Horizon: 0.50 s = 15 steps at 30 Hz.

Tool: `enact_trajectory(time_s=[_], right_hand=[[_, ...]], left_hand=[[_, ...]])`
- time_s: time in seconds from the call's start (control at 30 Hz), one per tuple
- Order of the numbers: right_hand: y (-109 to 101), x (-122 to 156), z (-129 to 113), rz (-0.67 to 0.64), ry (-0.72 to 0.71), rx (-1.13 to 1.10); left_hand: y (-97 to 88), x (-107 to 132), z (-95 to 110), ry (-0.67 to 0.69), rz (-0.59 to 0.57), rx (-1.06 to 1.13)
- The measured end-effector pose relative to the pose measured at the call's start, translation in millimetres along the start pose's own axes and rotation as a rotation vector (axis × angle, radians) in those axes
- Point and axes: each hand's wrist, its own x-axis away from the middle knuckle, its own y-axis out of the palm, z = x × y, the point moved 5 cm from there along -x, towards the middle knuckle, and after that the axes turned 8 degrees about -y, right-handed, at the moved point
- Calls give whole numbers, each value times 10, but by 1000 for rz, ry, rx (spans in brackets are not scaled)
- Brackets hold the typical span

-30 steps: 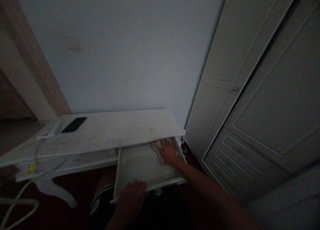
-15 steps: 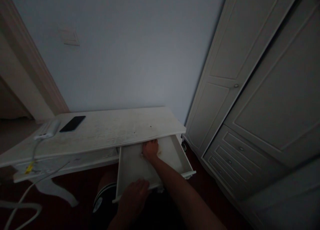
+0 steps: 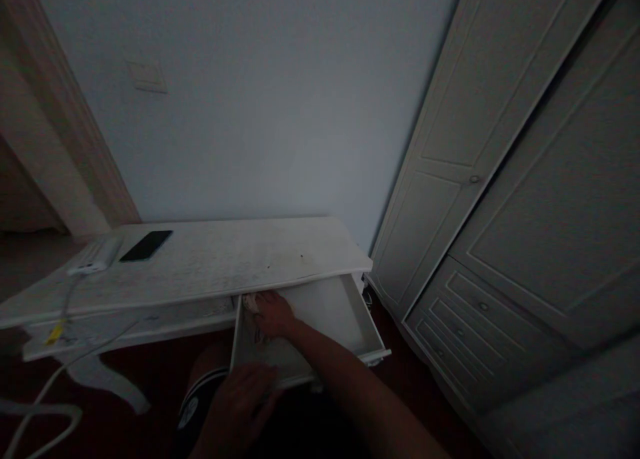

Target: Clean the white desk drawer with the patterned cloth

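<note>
A white drawer (image 3: 327, 310) is pulled out from under the white desk (image 3: 280, 246). Inside it, my right hand (image 3: 274, 314) presses on a pale crumpled cloth (image 3: 251, 304) near the left back corner; much of the cloth is hidden beneath the palm. My left hand (image 3: 245, 396) grips the drawer's front edge at its left end, fingers bent over the rim. Dim light makes the fingertips hard to see.
A dark phone (image 3: 147, 246) and a white power strip (image 3: 95, 256) lie on the desk's left side. A white cable (image 3: 55, 376) with a yellow tag (image 3: 55, 332) hangs at the left. The white wardrobe (image 3: 445, 199) stands close on the right.
My right hand has moved left across the drawer bottom, from the back middle to the left side, with the cloth under it. My left hand has shifted slightly left along the front.
</note>
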Motion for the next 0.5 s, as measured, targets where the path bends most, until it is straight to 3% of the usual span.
enact_trajectory(time_s=[0.1, 0.17, 0.33, 0.5], right_hand=[[-20, 179, 57, -110, -139, -31], [1, 300, 26, -183, -221, -53], [136, 552, -197, -371, -443, -135], [87, 642, -167, -429, -410, -264]], left_hand=[[-172, 143, -352, -152, 209, -16], [-177, 231, -491, -246, 262, 12], [-25, 378, -466, -240, 182, 36], [-11, 427, -490, -220, 147, -38]])
